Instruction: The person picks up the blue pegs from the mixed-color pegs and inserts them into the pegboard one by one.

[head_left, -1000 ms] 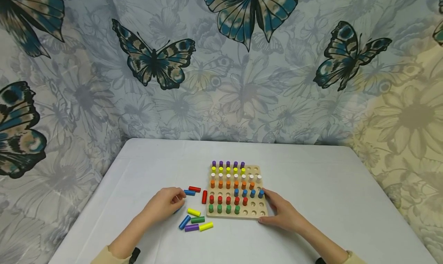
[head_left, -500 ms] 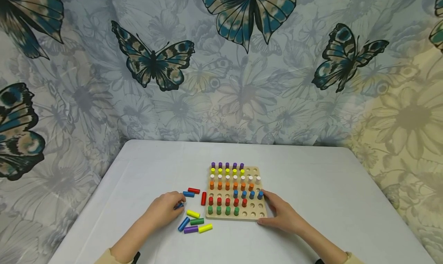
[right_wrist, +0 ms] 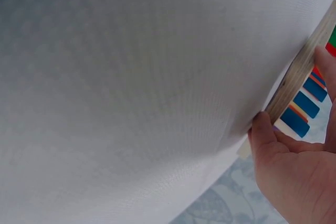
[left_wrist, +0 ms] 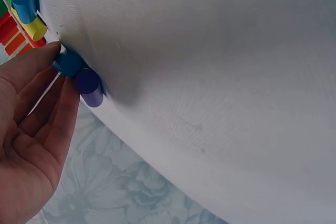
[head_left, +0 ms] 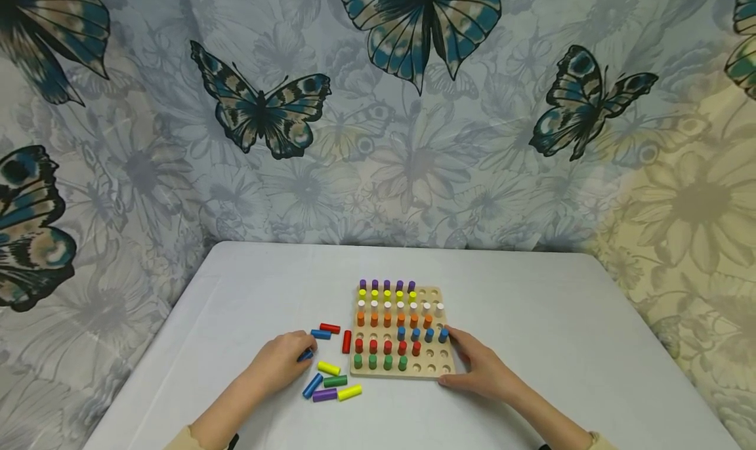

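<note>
In the head view my left hand (head_left: 282, 359) pinches a blue peg (head_left: 305, 355) at table level, left of the pegboard. The left wrist view shows that blue peg (left_wrist: 69, 63) between thumb and fingertips, with a purple-blue peg (left_wrist: 89, 88) right beside it. My right hand (head_left: 481, 366) holds the wooden pegboard (head_left: 431, 369) at its near right side, thumb by the corner and fingers on the right edge. The right wrist view has fingertips (right_wrist: 261, 121) against the board's wooden side (right_wrist: 296, 74). Rows of purple, yellow, white, orange, blue, red and green pegs stand upright in the board.
Loose pegs lie left of the board: red pegs (head_left: 346, 342), a blue peg (head_left: 321, 334), yellow pegs (head_left: 350, 392), a green peg (head_left: 335, 381), a purple peg (head_left: 324, 395) and another blue peg (head_left: 312, 386). The white table (head_left: 531, 292) meets a butterfly-patterned cloth backdrop (head_left: 413, 194).
My left hand has closed on the blue peg, which shows more clearly between the fingers now. My right hand stays at the board. The whole head view has shifted slightly.
</note>
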`<state>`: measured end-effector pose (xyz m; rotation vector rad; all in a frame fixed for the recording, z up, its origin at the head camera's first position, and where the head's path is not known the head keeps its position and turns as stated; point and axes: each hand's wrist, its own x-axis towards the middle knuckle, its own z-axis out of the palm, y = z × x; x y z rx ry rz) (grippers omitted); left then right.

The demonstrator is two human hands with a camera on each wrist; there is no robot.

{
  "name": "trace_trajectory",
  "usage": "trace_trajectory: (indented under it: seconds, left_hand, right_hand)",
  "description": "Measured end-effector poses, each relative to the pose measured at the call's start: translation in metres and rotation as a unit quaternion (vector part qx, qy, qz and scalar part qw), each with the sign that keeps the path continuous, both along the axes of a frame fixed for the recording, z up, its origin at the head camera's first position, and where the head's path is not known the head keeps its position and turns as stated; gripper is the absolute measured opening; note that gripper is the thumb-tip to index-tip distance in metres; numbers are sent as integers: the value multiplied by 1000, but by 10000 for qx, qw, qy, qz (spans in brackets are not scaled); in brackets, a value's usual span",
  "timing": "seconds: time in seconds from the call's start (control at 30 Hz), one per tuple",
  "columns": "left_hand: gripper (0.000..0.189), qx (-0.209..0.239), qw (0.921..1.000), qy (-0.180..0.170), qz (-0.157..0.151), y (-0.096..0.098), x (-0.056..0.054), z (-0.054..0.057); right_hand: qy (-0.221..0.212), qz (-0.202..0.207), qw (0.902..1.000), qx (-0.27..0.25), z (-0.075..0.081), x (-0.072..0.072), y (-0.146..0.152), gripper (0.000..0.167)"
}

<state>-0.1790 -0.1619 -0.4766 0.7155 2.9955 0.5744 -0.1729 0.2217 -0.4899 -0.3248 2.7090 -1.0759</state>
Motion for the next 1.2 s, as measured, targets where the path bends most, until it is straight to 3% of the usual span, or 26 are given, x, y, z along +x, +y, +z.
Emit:
trace_trajectory:
  seconds: [0.73, 0.93, 1.2]
  left_hand:
    - [13, 434, 9990, 122, 14, -2, 2, -2]
    - [12, 603, 9981, 4, 153, -2, 2, -3]
    - [12, 886, 9954, -52, 356, -1, 2, -2]
  right_hand:
    - [54, 35, 10000, 52, 1, 2, 0, 100]
    - [195, 246, 9995, 46, 2, 2, 2, 99]
    - [201, 235, 9995, 55, 1, 2, 2, 99]
